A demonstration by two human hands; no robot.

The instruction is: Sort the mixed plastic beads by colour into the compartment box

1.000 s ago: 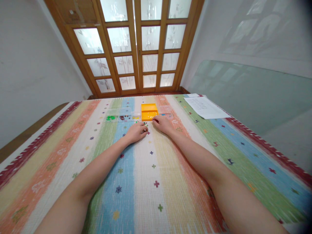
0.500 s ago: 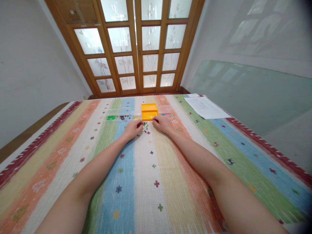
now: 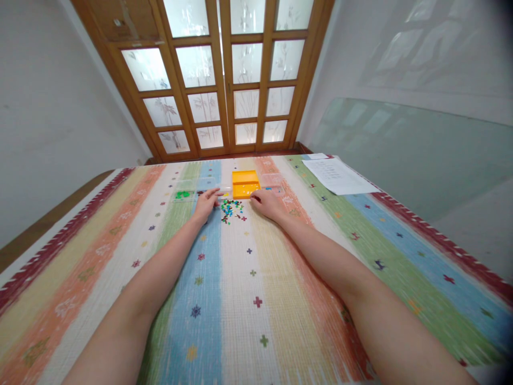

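Striped cloth is covering the counter [image 3: 100,256] below wooden doors [image 3: 224,80]. At frame centre, the left hand [image 3: 206,202] is stretching its fingers [image 3: 215,194] loosely together beside the clear boxes [image 3: 183,193]. The right hand [image 3: 268,203] is curling near the orange tray [image 3: 245,183] (any pinch is too small to tell). Scattered beads [image 3: 231,208] are lying between both hands.

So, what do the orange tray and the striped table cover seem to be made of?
Orange tray: probably plastic, smooth and slightly glossy, with one even bright colour and moulded compartments. Striped table cover: woven cloth with a matt finish; a fine ribbed weave shows.
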